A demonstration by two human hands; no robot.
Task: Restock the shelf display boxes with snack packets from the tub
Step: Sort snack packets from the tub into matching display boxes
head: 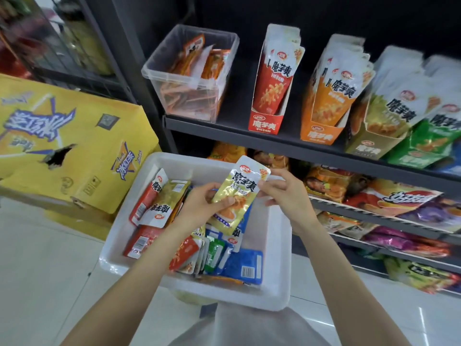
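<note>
A white tub sits low in front of me, holding several snack packets in red, gold, green and blue. Above it I hold up a gold packet. My left hand pinches its lower left side and my right hand pinches its right edge near the top. On the shelf stand a red display box, an orange display box, a gold display box and a green display box, each with upright packets.
A clear plastic bin of orange packets stands at the shelf's left end. A yellow carton sits on the floor to the left. Lower shelves hold bags of chips. White floor tiles surround the tub.
</note>
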